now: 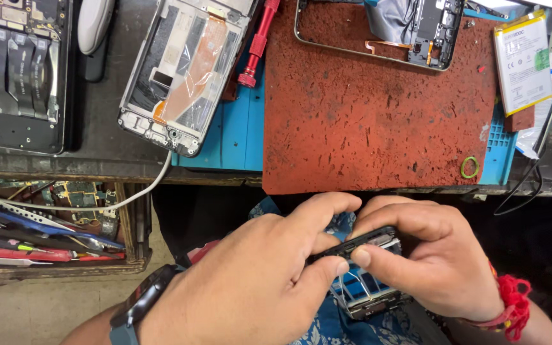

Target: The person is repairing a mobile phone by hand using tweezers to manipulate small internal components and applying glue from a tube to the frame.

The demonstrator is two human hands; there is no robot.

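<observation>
Both hands hold an opened phone [370, 286] over my lap, below the bench edge. My left hand [250, 281], with a dark watch on its wrist, grips the phone's dark top edge with thumb and fingers. From the other side, my right hand [429, 255], which wears a red thread band, pinches the same edge. The phone's silver inner frame and blue parts show beneath my fingers.
A worn red mat [378, 115] lies on a blue work mat [237, 134]. On the bench are a stripped phone frame [183, 70], a red screwdriver [258, 45], another opened phone [416, 32], a white battery [522, 61] and a dark opened phone [17, 76]. A drawer of tools [52, 230] sits lower left.
</observation>
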